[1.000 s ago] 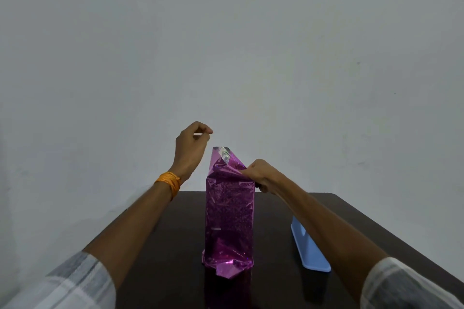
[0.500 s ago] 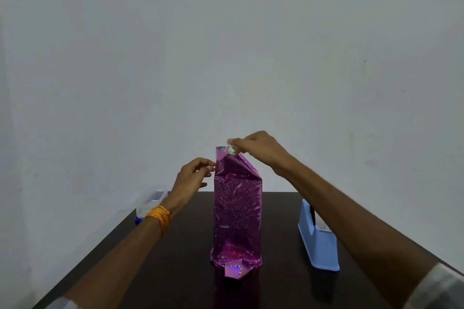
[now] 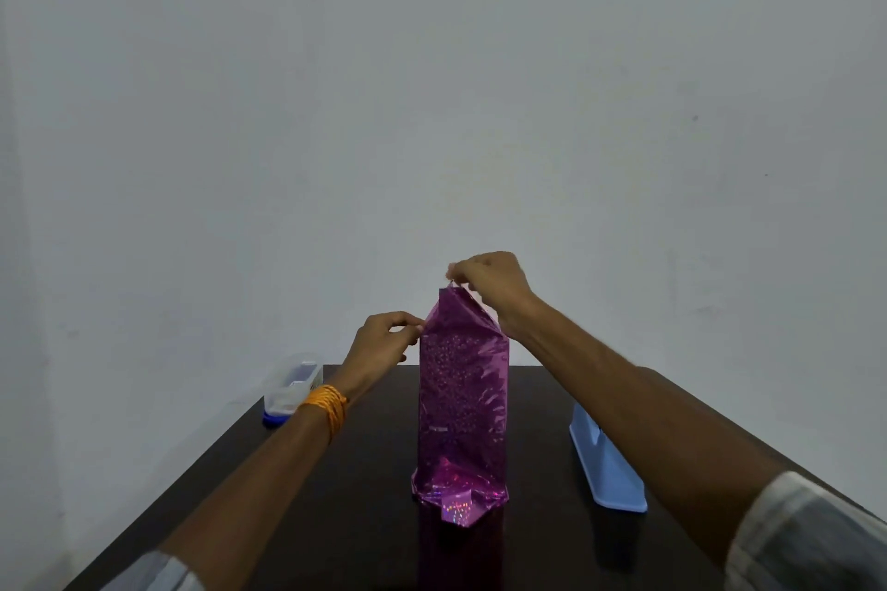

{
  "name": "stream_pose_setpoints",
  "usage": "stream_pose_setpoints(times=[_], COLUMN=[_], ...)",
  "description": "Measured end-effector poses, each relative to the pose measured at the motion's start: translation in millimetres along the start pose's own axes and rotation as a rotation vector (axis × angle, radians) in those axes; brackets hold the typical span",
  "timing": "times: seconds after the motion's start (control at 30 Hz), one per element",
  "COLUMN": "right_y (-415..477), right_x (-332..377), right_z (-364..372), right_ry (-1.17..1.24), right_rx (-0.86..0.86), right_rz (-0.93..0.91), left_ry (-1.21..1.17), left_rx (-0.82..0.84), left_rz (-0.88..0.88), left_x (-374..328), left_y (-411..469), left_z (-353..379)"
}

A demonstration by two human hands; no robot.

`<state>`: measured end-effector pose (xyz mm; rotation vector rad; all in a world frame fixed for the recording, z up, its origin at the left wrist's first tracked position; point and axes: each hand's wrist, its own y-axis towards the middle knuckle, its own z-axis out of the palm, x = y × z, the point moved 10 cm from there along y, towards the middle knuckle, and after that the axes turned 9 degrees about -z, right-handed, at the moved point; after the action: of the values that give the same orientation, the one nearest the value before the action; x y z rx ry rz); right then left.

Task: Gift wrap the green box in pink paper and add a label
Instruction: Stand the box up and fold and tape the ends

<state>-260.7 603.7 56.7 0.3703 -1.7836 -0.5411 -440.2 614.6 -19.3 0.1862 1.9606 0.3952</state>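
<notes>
A tall box wrapped in shiny pink paper (image 3: 463,403) stands upright in the middle of the dark table (image 3: 336,518). The green box itself is hidden under the paper. The bottom fold sticks out as a pointed flap toward me. My right hand (image 3: 489,286) pinches the peak of the top flap from above. My left hand (image 3: 384,341) has thumb and fingers pinched together at the upper left corner of the parcel, touching the paper edge. No label is visible.
A clear plastic container with a blue base (image 3: 290,391) sits at the table's far left edge. A light blue holder (image 3: 607,470) stands on the right side of the table. A plain pale wall is behind.
My right hand rose from the parcel's right shoulder to pinch the top peak. My left hand came down from above to the upper left corner. The view shifted, revealing the clear container.
</notes>
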Motion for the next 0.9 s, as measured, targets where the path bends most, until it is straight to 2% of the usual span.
stream_pose_setpoints(times=[0.07, 0.17, 0.33, 0.47, 0.7, 0.9], right_y=[3, 6, -11, -19, -12, -2], right_x=[-4, -13, -69, -92, -95, -91], right_z=[-15, -36, -34, -22, -19, -9], right_ry=[0.103, 0.007, -0.061, 0.024, -0.03, -0.017], right_rx=[-0.076, -0.073, 0.138, 0.255, 0.341, 0.379], right_rz=[0.008, -0.008, 0.172, 0.233, 0.204, 0.132], left_ry=[-0.003, -0.03, -0.038, 0.088, 0.208, 0.165], left_rx=[0.002, 0.007, -0.003, 0.036, 0.18, 0.148], left_rz=[-0.002, -0.025, -0.051, -0.01, 0.016, 0.031], left_x=[0, -1, -7, -21, -45, -40], left_y=[0, 0, 6, 10, 11, 10], left_z=[-1, -3, -4, 2, 31, 28])
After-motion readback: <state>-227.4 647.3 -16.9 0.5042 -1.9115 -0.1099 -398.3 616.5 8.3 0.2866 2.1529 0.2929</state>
